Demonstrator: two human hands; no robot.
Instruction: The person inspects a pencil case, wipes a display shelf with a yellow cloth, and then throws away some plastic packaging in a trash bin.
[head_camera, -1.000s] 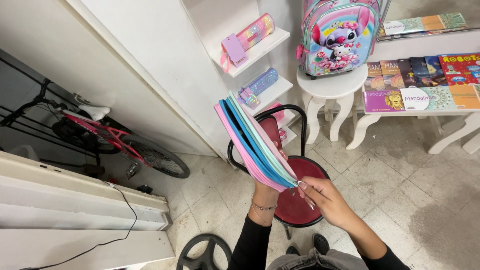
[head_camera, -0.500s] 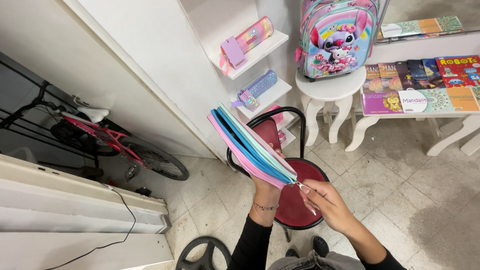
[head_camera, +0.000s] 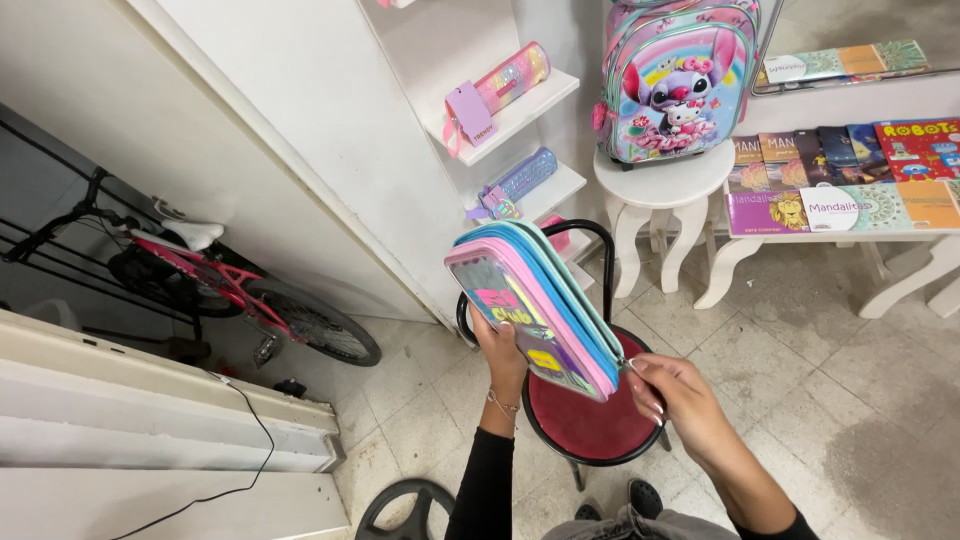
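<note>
- one pink-and-blue pencil case, held tilted in the air above one red-seated chair.
- left hand clasps the case from below.
- right hand pinches shut on its zipper pull at the lower corner.
- two tube pencil cases on two wall shelves.

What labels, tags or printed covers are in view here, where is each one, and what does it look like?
Hang tag: on the upper shelf's tube pencil case, flat lilac rectangle.
Small tag: on the lower shelf's bluish tube case, iridescent.
Book covers: rows on the white table at right; purple, dark, red and orange rectangles.
Pencil case: gripped by the left hand, right hand at its zipper; pink and blue, glossy printed front.
</note>
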